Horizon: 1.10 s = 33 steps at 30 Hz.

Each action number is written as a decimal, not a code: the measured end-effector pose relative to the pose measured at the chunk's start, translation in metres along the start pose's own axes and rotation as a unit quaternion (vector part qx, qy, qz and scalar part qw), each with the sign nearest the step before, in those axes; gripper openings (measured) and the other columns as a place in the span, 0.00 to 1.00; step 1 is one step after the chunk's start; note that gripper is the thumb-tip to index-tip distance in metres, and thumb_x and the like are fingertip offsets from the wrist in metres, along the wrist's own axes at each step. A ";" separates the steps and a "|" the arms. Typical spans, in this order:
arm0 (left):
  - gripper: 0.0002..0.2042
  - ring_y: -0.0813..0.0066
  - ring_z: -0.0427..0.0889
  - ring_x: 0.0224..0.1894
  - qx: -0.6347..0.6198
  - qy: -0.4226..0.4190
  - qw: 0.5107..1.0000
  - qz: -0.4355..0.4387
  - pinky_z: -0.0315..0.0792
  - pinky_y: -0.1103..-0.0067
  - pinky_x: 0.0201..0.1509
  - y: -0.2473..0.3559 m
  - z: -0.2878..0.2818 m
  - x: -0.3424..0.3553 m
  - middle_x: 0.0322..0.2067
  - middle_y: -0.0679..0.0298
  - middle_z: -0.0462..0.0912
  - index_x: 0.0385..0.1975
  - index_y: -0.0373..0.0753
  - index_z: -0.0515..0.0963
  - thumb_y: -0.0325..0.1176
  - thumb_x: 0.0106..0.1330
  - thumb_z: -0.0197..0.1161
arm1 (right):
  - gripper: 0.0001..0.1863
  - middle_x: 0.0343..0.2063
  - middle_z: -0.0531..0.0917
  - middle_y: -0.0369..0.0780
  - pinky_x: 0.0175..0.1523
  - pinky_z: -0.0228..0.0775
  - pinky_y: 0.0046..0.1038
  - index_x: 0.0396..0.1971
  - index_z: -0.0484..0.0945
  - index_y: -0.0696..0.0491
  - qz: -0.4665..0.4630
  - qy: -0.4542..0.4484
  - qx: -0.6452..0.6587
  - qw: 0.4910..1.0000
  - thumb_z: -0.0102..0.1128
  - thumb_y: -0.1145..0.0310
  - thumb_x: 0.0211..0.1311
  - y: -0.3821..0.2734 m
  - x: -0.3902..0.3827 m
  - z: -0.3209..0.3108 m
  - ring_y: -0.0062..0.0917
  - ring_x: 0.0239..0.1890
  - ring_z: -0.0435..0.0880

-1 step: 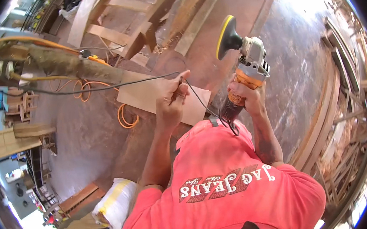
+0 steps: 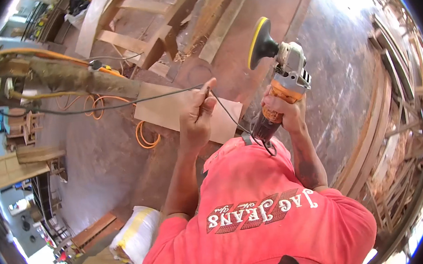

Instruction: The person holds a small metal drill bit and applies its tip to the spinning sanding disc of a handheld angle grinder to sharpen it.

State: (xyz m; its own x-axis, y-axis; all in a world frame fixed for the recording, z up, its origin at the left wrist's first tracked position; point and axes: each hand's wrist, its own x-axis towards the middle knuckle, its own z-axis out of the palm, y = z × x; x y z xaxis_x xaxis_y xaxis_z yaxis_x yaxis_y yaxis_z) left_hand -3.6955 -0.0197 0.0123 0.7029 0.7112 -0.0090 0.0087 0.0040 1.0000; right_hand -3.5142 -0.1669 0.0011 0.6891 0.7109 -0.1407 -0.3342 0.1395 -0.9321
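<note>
The left hand (image 2: 197, 117) pinches a dark cord (image 2: 231, 113); the right hand (image 2: 290, 112) grips an orange sander (image 2: 288, 87), disc (image 2: 264, 45) end far.

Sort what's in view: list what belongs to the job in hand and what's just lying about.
In use:
angle polisher with yellow-rimmed black pad, gripped in the right hand
dark power cord, held in the left hand

Apparently just lying about:
tan sheet
orange coil
white sack
wooden frame
</note>
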 end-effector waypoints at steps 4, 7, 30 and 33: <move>0.19 0.84 0.66 0.31 0.087 -0.016 0.990 0.109 0.67 0.87 0.34 0.011 0.003 0.007 0.31 0.70 0.69 0.61 0.36 0.71 0.25 0.70 0.54 | 0.13 0.27 0.82 0.35 0.34 0.74 0.23 0.33 0.79 0.58 0.010 0.008 -0.008 1.000 0.70 0.77 0.44 -0.003 -0.025 -0.010 0.19 0.28 0.81; 0.15 0.84 0.69 0.30 0.069 0.008 0.986 0.154 0.68 0.86 0.32 0.023 0.012 0.010 0.30 0.69 0.70 0.54 0.34 0.76 0.22 0.68 0.57 | 0.14 0.28 0.82 0.35 0.35 0.75 0.24 0.34 0.80 0.58 0.020 0.023 0.008 1.000 0.70 0.77 0.43 -0.004 -0.041 -0.016 0.18 0.28 0.81; 0.10 0.82 0.77 0.34 0.069 -0.050 0.968 0.237 0.73 0.87 0.38 0.033 0.054 0.049 0.34 0.64 0.76 0.35 0.30 0.79 0.11 0.56 0.62 | 0.16 0.29 0.84 0.36 0.32 0.74 0.22 0.37 0.80 0.60 0.016 0.056 -0.048 0.997 0.71 0.78 0.44 -0.013 -0.068 -0.023 0.15 0.29 0.80; 0.10 0.82 0.78 0.35 0.073 -0.063 0.963 0.252 0.73 0.88 0.39 0.033 0.047 0.055 0.34 0.63 0.77 0.35 0.29 0.79 0.10 0.56 0.62 | 0.16 0.29 0.83 0.36 0.32 0.74 0.22 0.37 0.80 0.60 0.015 0.068 -0.039 0.997 0.70 0.79 0.44 -0.006 -0.067 -0.019 0.16 0.29 0.80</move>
State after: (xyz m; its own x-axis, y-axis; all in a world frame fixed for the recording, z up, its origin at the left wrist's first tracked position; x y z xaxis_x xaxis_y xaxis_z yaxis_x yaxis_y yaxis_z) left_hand -3.6228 -0.0135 0.0444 0.7243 0.5068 0.4676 -0.2623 -0.4247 0.8665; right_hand -3.5458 -0.2284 0.0095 0.7626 0.6126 -0.2078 -0.3082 0.0617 -0.9493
